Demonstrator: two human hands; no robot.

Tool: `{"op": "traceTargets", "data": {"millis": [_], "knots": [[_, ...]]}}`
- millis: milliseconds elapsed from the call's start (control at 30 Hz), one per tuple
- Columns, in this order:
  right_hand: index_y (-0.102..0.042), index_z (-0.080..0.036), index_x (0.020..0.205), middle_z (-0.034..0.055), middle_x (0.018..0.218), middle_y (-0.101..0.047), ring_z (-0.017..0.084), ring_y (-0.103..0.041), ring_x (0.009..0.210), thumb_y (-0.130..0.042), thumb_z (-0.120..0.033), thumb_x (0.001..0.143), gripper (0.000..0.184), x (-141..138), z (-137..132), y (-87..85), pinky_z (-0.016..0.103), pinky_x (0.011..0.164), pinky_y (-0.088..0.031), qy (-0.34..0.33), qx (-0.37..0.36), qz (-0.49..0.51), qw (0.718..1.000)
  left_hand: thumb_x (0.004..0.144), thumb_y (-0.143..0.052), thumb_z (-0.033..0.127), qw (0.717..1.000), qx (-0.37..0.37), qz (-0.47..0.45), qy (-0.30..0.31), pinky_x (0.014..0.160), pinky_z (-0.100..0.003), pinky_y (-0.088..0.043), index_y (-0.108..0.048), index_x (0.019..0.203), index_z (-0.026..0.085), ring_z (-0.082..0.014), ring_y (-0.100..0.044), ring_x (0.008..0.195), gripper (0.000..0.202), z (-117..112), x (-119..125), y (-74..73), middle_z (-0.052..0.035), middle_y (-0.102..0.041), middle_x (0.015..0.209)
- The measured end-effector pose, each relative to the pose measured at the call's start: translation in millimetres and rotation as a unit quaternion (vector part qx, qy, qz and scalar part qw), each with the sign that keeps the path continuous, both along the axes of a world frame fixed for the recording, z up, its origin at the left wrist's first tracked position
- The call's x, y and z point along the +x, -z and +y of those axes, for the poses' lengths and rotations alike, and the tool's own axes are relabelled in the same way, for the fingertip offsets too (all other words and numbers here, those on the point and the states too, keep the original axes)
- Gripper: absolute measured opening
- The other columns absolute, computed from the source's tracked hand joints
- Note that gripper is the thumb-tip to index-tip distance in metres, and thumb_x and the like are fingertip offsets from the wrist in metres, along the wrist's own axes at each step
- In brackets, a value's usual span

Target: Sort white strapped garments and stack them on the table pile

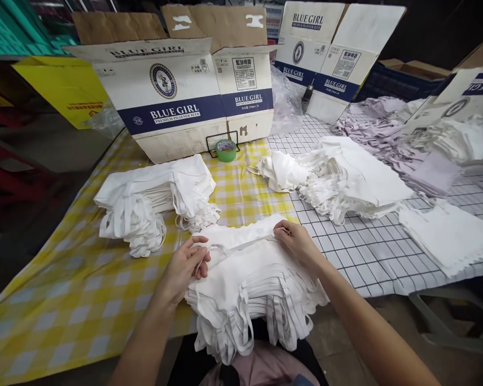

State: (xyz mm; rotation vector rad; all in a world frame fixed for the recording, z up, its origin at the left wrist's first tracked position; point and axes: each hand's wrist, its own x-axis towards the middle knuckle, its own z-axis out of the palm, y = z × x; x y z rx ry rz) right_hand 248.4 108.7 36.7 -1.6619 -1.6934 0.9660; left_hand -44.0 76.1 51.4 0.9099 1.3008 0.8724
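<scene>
1. The right hand (293,237) pinches the far right edge of a white fabric piece (241,234), thumb and forefinger closed on it.
2. The left hand (188,259) is loosely curled at the piece's left edge; whether its fingertips grip the cloth, I cannot tell.
3. The piece lies on top of a strapped white stack (261,292) at the near edge of the table (84,289), its straps hanging towards the person's lap.
4. The step in hand looks like spreading or straightening this top piece; the next move calls for even tension between both hands, without dragging the layers below.
5. A yellow-checked cloth covers the table's left part, a black-and-white grid cloth (358,257) the right.
6. Beyond stand another white stack (161,179), a larger white pile (354,166), green tape (226,152) and an open carton (173,91).
7. Lilac fabric (366,115) lies far right; the room behind is dim.
</scene>
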Motion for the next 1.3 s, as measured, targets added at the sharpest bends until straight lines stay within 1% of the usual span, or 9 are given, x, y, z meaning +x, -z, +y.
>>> {"op": "traceTargets", "data": {"millis": [133,233,367,500,600,733,967,1133,1300], "knots": [[-0.061,-0.02,0.076,-0.0024,0.062,-0.054,0.013,-0.045,0.059,-0.047,-0.031,0.081,0.017,0,2,2.0,0.024,0.056,-0.031,0.001,-0.013,0.012,1.0,0.079,-0.059,0.037,0.999,0.019,0.025,-0.013,0.036,-0.015,-0.027,-0.047,0.099,0.021,-0.0042,-0.046,0.039,0.029,4,0,10.0,0.0056,-0.056,0.066],[-0.06,-0.02,0.075,-0.0034,0.06,-0.05,0.012,-0.041,0.057,-0.049,-0.03,0.08,0.016,-1,1,1.3,0.023,0.053,-0.029,0.004,-0.014,0.023,1.0,0.079,-0.059,0.037,1.0,0.018,0.02,-0.013,0.035,-0.014,-0.025,-0.048,0.099,0.02,-0.0031,-0.044,0.038,0.029,3,-1,10.2,0.0049,-0.056,0.066],[-0.059,-0.02,0.076,-0.0043,0.059,-0.043,0.01,-0.036,0.054,-0.052,-0.033,0.08,0.015,-1,-3,-1.8,0.023,0.05,-0.026,0.011,-0.036,0.052,0.998,0.079,-0.06,0.036,1.0,0.006,0.0,-0.005,0.035,-0.014,-0.024,-0.049,0.099,0.019,-0.0026,-0.043,0.039,0.029,-4,-2,2.7,0.0043,-0.057,0.067],[-0.057,-0.021,0.087,-0.0061,0.061,-0.038,0.008,-0.039,0.047,-0.053,-0.039,0.082,0.019,4,-11,-8.0,0.022,0.045,-0.028,-0.001,-0.086,0.107,0.99,0.08,-0.06,0.036,1.0,-0.007,-0.021,-0.001,0.037,-0.014,-0.026,-0.049,0.101,0.019,-0.0024,-0.043,0.041,0.029,-17,0,-6.2,0.0038,-0.058,0.069],[-0.054,-0.022,0.097,-0.0073,0.062,-0.035,0.007,-0.042,0.043,-0.056,-0.042,0.081,0.026,11,-19,-16.0,0.022,0.044,-0.031,-0.022,-0.113,0.147,0.982,0.08,-0.06,0.035,0.999,-0.02,-0.043,0.002,0.039,-0.015,-0.029,-0.049,0.103,0.021,-0.0031,-0.045,0.043,0.03,-30,4,-14.9,0.0026,-0.06,0.073],[-0.053,-0.021,0.102,-0.0085,0.057,-0.032,0.007,-0.038,0.042,-0.059,-0.046,0.079,0.035,22,-31,-27.4,0.021,0.041,-0.03,-0.026,-0.141,0.179,0.973,0.079,-0.061,0.033,0.996,-0.039,-0.077,0.007,0.043,-0.016,-0.037,-0.05,0.104,0.022,-0.0054,-0.051,0.051,0.03,-45,12,-28.7,0.0002,-0.062,0.083],[-0.053,-0.021,0.103,-0.0077,0.059,-0.036,0.006,-0.036,0.045,-0.059,-0.043,0.081,0.032,41,-50,-40.9,0.02,0.042,-0.029,-0.017,-0.161,0.218,0.962,0.082,-0.058,0.029,0.993,-0.031,-0.108,0.02,0.055,-0.022,-0.048,-0.052,0.103,0.022,-0.0088,-0.057,0.064,0.022,-57,22,-43.7,-0.0059,-0.06,0.111],[-0.054,-0.02,0.101,-0.007,0.062,-0.039,0.005,-0.033,0.043,-0.058,-0.044,0.081,0.031,48,-59,-46.4,0.021,0.041,-0.026,-0.005,-0.157,0.229,0.961,0.082,-0.058,0.029,0.993,-0.027,-0.108,0.026,0.057,-0.023,-0.049,-0.055,0.101,0.022,-0.0097,-0.057,0.066,0.021,-61,25,-48.3,-0.007,-0.057,0.117],[-0.053,-0.02,0.101,-0.0055,0.065,-0.044,0.005,-0.036,0.042,-0.054,-0.046,0.084,0.031,54,-65,-51.8,0.022,0.041,-0.026,-0.005,-0.159,0.221,0.962,0.079,-0.061,0.033,0.995,-0.042,-0.087,0.032,0.06,-0.027,-0.053,-0.061,0.1,0.022,-0.0138,-0.059,0.071,0.024,-64,28,-51.4,-0.0085,-0.056,0.121]]}}
